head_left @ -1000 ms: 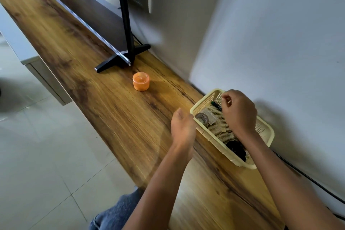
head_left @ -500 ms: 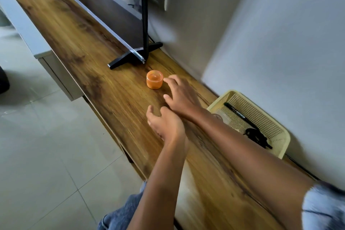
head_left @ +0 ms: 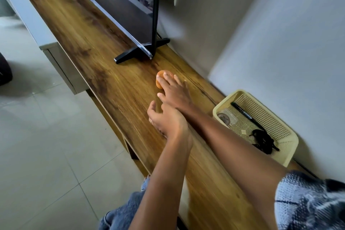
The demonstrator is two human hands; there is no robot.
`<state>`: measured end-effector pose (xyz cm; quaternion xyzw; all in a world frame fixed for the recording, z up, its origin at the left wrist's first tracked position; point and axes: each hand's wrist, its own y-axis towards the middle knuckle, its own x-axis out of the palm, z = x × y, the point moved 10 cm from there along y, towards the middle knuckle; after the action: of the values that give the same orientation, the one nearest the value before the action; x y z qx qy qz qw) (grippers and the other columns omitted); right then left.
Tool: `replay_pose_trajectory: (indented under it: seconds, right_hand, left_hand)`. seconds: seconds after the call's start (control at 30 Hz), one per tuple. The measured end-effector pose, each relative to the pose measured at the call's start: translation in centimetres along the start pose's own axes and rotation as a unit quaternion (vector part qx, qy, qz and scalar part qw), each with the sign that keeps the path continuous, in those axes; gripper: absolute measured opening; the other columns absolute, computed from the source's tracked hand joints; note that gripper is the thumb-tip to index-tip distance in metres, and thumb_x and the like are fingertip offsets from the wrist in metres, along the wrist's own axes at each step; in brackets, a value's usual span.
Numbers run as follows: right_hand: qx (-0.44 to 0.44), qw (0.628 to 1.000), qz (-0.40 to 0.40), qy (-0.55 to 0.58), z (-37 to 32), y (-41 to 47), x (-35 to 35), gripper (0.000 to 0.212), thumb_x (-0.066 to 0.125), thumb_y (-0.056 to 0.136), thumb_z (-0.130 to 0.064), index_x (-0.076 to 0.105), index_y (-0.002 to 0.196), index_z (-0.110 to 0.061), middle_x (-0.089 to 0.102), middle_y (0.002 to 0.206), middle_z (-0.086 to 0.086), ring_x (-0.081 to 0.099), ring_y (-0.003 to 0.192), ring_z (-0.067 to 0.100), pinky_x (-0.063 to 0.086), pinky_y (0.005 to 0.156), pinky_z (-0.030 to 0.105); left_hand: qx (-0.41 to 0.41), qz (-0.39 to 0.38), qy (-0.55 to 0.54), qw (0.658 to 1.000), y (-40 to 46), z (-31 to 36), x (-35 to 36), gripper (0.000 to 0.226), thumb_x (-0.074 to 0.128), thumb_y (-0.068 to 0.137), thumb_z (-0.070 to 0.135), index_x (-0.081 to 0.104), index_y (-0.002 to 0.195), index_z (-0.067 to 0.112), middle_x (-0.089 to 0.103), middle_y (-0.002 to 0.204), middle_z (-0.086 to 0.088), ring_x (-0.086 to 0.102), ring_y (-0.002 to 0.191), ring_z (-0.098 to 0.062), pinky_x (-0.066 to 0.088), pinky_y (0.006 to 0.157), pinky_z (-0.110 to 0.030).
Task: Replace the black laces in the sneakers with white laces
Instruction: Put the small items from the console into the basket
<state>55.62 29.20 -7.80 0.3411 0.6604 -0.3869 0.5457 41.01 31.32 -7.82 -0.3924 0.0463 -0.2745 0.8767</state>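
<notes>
Since a second ago the right hand (head_left: 172, 90) has left the basket (head_left: 287, 147) and reached across the wooden counter (head_left: 78, 30) to the orange jar (head_left: 160, 80) at mid-frame; its fingers now lie spread over the jar's top, touching it, though whether they actually grip it cannot be told. Just below it in the frame, the left hand (head_left: 166, 121) has shifted forward too and hovers over the counter with fingers loosely curled, holding nothing.

At the right edge of the frame the cream basket sits against the wall, and a tangled bundle of black laces (head_left: 262, 139) lies in its lower part, beside a black pen (head_left: 242, 113). No sneakers or white laces appear in view. A television stand (head_left: 140, 50) rests on the counter above the jar.
</notes>
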Motion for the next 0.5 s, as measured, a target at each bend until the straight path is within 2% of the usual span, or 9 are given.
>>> replay_pose_trajectory:
  seconds: [0.13,0.27,0.4,0.5]
  right_hand:
    - [0.000,0.996,0.081,0.028,0.2,-2.5,-1.5,0.034,0.048,0.096,-0.030,0.048,0.127,-0.017,0.041,0.143,0.002,0.030,0.134,0.031,0.030,0.105,0.046]
    - [0.025,0.990,0.112,0.076,0.8,-4.2,-2.9,0.020,0.053,0.095,-0.021,0.055,0.113,-0.013,0.055,0.121,0.003,0.047,0.115,0.026,0.039,0.088,0.037]
    - [0.057,0.985,0.126,0.105,1.8,-4.8,-3.1,0.022,0.061,0.090,-0.018,0.054,0.108,-0.009,0.048,0.124,0.008,0.049,0.110,0.028,0.046,0.087,0.040]
    - [0.060,0.983,0.100,0.145,2.2,-4.7,-2.1,0.024,0.063,0.088,-0.019,0.052,0.106,-0.007,0.030,0.148,0.013,0.040,0.127,0.032,0.042,0.097,0.039]
  left_hand:
    - [0.002,0.001,-0.009,1.000,-0.2,-0.1,0.2,0.036,0.041,0.100,0.023,0.044,0.134,0.031,0.046,0.138,0.006,0.048,0.116,-0.013,0.036,0.094,-0.029]
    - [0.005,-0.001,-0.006,1.000,-0.2,-0.3,0.5,0.034,0.043,0.099,0.021,0.045,0.131,0.032,0.046,0.135,0.005,0.050,0.112,-0.015,0.043,0.102,-0.038]
    - [0.008,-0.007,-0.002,1.000,-0.4,-0.4,0.6,0.035,0.045,0.097,0.019,0.045,0.129,0.033,0.047,0.133,0.004,0.048,0.114,-0.015,0.040,0.100,-0.035]
    - [0.010,-0.005,0.003,1.000,-0.4,-0.5,0.7,0.034,0.045,0.098,0.019,0.045,0.129,0.033,0.047,0.133,0.003,0.047,0.117,-0.016,0.039,0.099,-0.034]
